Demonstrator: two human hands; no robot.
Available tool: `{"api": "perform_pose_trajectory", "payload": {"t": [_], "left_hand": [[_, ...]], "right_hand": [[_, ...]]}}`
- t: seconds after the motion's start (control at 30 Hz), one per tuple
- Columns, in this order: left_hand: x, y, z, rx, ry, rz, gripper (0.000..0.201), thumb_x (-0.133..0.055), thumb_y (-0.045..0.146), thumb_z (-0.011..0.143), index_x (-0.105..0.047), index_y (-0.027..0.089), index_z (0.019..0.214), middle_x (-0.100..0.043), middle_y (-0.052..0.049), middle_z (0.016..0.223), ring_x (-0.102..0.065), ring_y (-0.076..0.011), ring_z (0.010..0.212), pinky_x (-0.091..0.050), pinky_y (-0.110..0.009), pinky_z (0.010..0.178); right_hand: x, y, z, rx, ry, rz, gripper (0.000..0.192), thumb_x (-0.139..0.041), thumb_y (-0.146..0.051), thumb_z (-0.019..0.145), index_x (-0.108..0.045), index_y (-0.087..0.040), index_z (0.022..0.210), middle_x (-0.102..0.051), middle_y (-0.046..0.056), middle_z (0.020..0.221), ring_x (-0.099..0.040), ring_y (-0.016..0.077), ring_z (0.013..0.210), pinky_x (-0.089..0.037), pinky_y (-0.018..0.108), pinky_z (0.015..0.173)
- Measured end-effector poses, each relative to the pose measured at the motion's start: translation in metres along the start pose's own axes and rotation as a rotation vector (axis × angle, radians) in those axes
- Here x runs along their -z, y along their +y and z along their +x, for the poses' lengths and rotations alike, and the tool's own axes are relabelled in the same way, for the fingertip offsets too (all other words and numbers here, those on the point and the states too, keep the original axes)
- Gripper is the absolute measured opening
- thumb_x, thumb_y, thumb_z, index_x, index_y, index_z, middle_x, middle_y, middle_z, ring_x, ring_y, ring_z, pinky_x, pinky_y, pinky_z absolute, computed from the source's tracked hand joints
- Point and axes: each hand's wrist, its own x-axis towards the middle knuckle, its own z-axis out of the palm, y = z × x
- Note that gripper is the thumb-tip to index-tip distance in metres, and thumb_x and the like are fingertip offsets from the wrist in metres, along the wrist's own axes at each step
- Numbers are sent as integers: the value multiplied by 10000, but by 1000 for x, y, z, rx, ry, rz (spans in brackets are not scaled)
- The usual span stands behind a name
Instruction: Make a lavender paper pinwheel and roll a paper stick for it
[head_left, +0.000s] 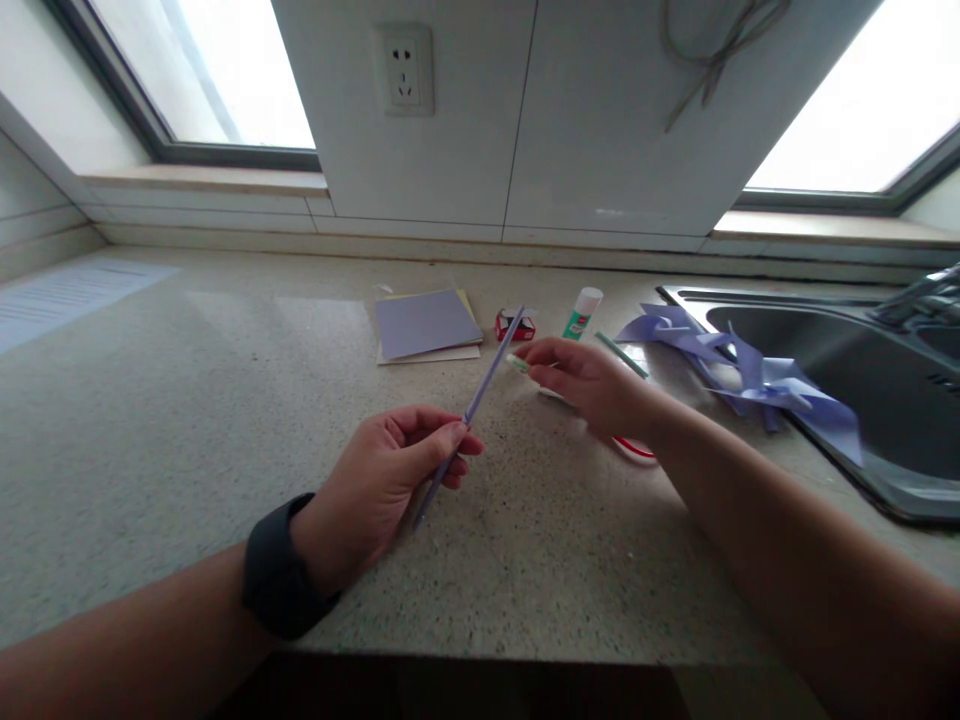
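Note:
In my left hand (424, 450), thumb and fingers pinch a thin purple stick (491, 375) that looks like rolled paper, slanting up to the right. Over the counter, my right hand (585, 375) is closed at the fingertips, with a small pale green-white bit (517, 363) at them; what it is I cannot make out. Just behind that hand stand a glue stick (580, 315) with a white cap and a small red box (514, 325), its top open. A red loop (634, 448), perhaps a scissors handle, shows partly beneath my right wrist. A thin green strip (621, 355) lies beyond the hand.
Purple paper pinwheels (772, 385) lie at the edge of the steel sink (885, 400) on the right. A stack of coloured paper (427, 325) rests toward the back of the speckled counter (187, 430). At far left is a printed sheet (75, 290). A socket (405, 70) is on the wall.

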Motion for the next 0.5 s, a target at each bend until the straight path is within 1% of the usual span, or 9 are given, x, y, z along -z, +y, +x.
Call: {"api": "perform_pose_trajectory", "payload": {"t": [0.07,0.1,0.13,0.2,0.3,0.4,0.5], "left_hand": [[0,1,0,-3,5,-12,166,-832,286,814,-754,150,870,-773,-37,831,-642,-69,641,-520,-149,614],[0,1,0,-3,9,-21,166,-834,286,811,-756,151,867,-774,-37,828,-643,-67,643,-517,-143,612],[-1,2,0,-1,14,-30,165,-837,286,808,-757,153,866,-774,-36,827,-645,-66,644,-514,-138,609],[-1,3,0,5,23,-44,162,-841,284,803,-758,157,860,-775,-34,823,-647,-66,640,-513,-134,602],[-2,4,0,7,36,-64,166,-851,276,788,-756,152,845,-772,-38,811,-641,-69,628,-515,-139,594],[-3,4,-1,6,43,-75,173,-855,268,781,-757,146,852,-772,-46,813,-639,-73,626,-520,-146,592],[-3,4,-2,7,42,-82,164,-856,259,777,-756,148,845,-770,-43,802,-637,-72,620,-516,-143,586]], "right_hand": [[-1,-8,-5,-125,57,385,203,-608,-385,936,-658,-205,1014,-698,76,1005,-655,182,843,-553,355,772],[-1,-12,-6,-173,81,561,202,-645,-393,910,-660,-203,979,-702,74,1006,-657,178,847,-551,343,760],[-2,-15,-8,-210,91,693,197,-672,-388,893,-659,-201,952,-709,74,1013,-664,174,860,-550,327,751],[-4,-21,-10,-250,88,858,189,-709,-368,872,-657,-194,927,-726,71,1002,-683,166,869,-551,300,731],[-7,-24,-11,-244,73,913,181,-722,-347,873,-657,-186,923,-742,60,935,-707,160,829,-563,291,702],[-8,-24,-10,-233,86,884,172,-720,-339,883,-664,-180,918,-750,56,916,-720,155,816,-586,293,708],[-9,-24,-10,-244,96,855,188,-734,-349,871,-680,-171,899,-759,62,923,-731,151,805,-612,305,749]]}}
